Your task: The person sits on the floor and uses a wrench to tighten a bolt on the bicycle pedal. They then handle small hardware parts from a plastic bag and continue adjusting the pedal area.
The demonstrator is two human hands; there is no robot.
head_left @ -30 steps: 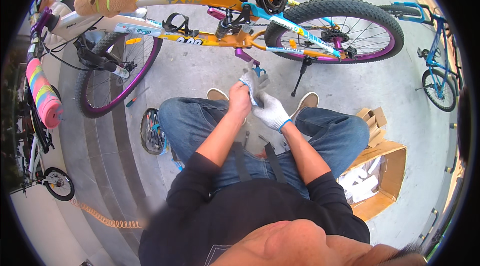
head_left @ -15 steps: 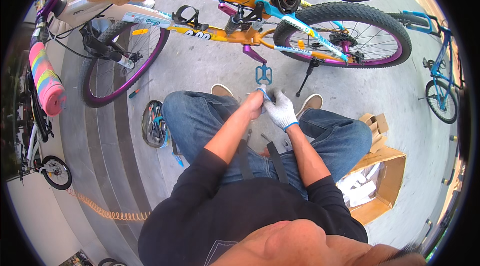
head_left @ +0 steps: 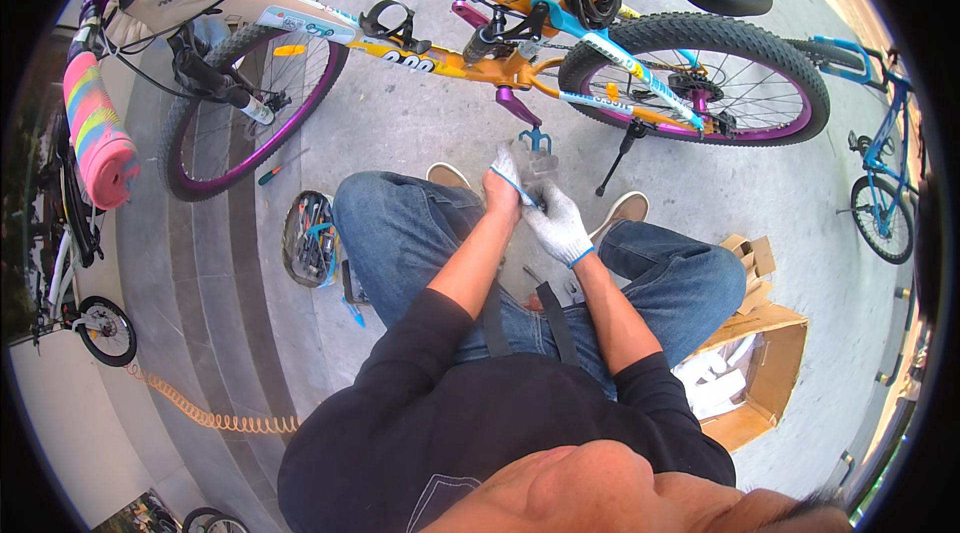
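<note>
A white knit glove [head_left: 508, 167] with a blue-edged cuff is partly over my left hand [head_left: 502, 187], whose wrist and lower palm are bare. The fingers inside it seem stretched out toward the bike, though blur softens them. My right hand [head_left: 557, 223] wears a matching glove and pinches the blue cuff at the left hand's side. Just beyond both hands is a blue pedal [head_left: 535, 140] on the purple crank arm [head_left: 518, 107] of a yellow-orange bicycle [head_left: 500, 70].
A kickstand [head_left: 622, 158] props the bike near its rear tire [head_left: 700, 30]. By my left knee sits a tool pouch [head_left: 310, 240]; a screwdriver [head_left: 282, 169] lies farther off. An open cardboard box [head_left: 778, 373] stands at my right, and a coiled orange hose [head_left: 215, 420] crosses the steps.
The loose glove has been drawn over my left fingers and part of that hand. My right hand has stayed close, at its cuff. The whole view has shifted slightly.
</note>
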